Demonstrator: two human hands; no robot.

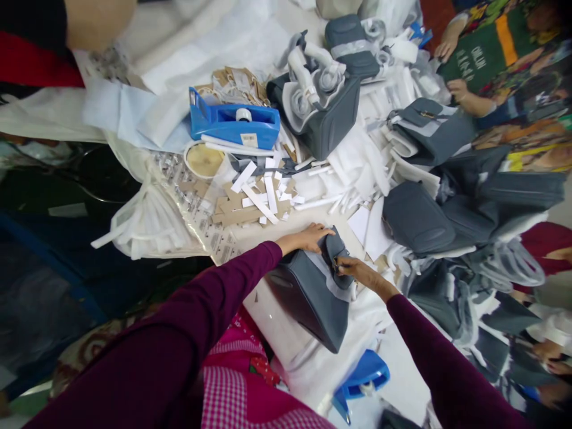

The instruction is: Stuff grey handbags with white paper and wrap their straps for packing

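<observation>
A dark grey handbag (319, 298) lies tilted on the table in front of me, its flap toward the far side. My left hand (308, 238) holds the far left end of the flap (335, 245), fingers over its edge. At the flap's metal clasp (336, 262), the fingers of my right hand (357, 271) are closed in a pinch, partly covering it. A pale protective sheet (319, 260) shows between flap and body.
Beyond the bag are paper strips (261, 202), a blue tape dispenser (235, 125) and an open stuffed handbag (326, 119). Another blue dispenser (364, 378) stands nearer. More grey handbags (417, 217) crowd the right side, where co-workers' hands (467, 98) appear. White strips (147, 220) hang at left.
</observation>
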